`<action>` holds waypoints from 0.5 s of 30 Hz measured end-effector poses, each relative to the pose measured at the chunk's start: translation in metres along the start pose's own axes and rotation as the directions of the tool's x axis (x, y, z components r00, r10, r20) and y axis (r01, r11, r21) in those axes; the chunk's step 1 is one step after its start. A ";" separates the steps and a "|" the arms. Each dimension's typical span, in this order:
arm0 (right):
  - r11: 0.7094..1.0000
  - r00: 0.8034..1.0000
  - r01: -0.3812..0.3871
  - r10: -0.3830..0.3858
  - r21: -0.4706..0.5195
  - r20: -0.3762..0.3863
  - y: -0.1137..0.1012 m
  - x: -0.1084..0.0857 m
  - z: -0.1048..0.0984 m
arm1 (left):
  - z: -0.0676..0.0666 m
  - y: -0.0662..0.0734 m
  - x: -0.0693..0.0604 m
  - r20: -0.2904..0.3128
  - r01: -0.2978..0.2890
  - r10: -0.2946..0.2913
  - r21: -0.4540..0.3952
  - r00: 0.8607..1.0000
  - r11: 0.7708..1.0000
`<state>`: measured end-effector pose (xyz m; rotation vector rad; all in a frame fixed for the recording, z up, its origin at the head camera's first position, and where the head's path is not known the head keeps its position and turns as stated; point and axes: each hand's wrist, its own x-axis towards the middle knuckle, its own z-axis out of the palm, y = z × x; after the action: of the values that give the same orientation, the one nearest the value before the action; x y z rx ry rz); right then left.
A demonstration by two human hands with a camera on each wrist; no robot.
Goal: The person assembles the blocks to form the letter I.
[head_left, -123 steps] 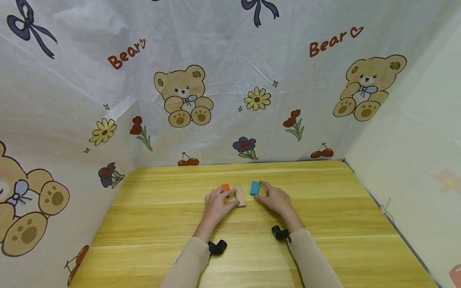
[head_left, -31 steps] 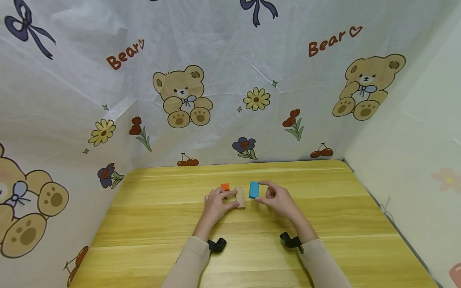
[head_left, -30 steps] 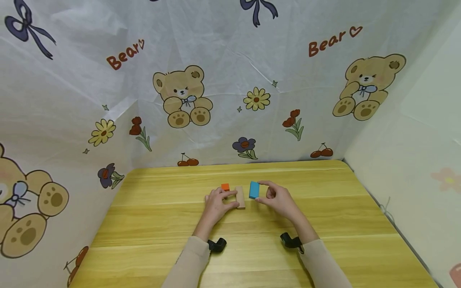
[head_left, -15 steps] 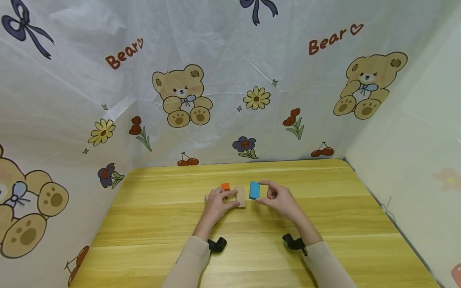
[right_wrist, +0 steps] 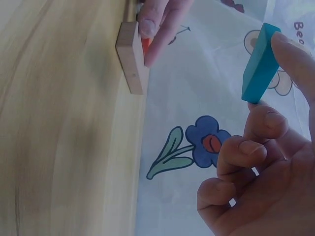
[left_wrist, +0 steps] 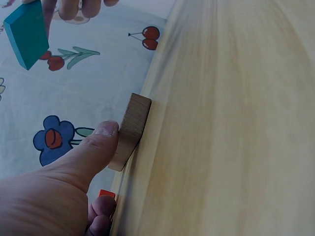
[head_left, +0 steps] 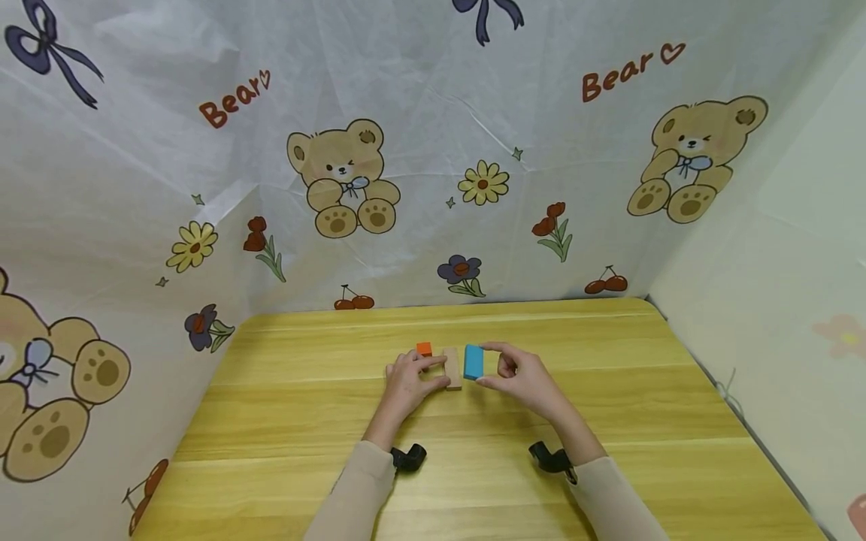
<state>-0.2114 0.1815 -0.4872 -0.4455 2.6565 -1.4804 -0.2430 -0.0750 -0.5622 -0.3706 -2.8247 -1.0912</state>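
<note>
A plain wooden block (head_left: 452,369) lies on the table, and my left hand (head_left: 406,385) holds its left side between thumb and index finger. In the left wrist view the thumb presses against the wooden block (left_wrist: 132,129). My right hand (head_left: 524,380) pinches a blue block (head_left: 473,362) by its two ends. The right wrist view shows that blue block (right_wrist: 262,63) raised off the table, apart from the wooden block (right_wrist: 131,59). A small orange block (head_left: 424,349) sits behind my left fingers, partly hidden by them.
The wooden table (head_left: 304,421) extends around both hands. A cloth (head_left: 419,98) printed with bears and flowers hangs behind it, and a pale wall (head_left: 778,285) stands at the right. A black wrist camera (head_left: 409,458) sits at the left wrist, another (head_left: 550,457) at the right.
Over the last second the blue block, in my right hand, has shifted slightly left towards the wooden block; earlier it was farther right and lower. My left hand has stayed in place.
</note>
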 end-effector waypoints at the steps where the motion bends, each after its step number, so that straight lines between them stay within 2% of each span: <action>1: 1.000 1.000 -0.001 0.001 -0.001 0.004 0.000 0.000 0.000 | 0.000 0.000 0.000 0.001 0.000 0.000 0.004 1.000 1.000; 8: 1.000 1.000 -0.005 0.005 -0.014 0.021 -0.001 -0.001 0.004 | 0.000 -0.001 0.002 0.011 0.004 -0.005 0.017 1.000 1.000; 15: 1.000 0.999 -0.003 0.004 -0.017 0.050 0.003 -0.001 0.010 | -0.001 0.000 0.001 0.013 -0.002 0.002 -0.005 1.000 1.000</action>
<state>-0.2087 0.1751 -0.4948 -0.4727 2.6321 -1.4274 -0.2438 -0.0758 -0.5612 -0.3830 -2.8326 -1.1000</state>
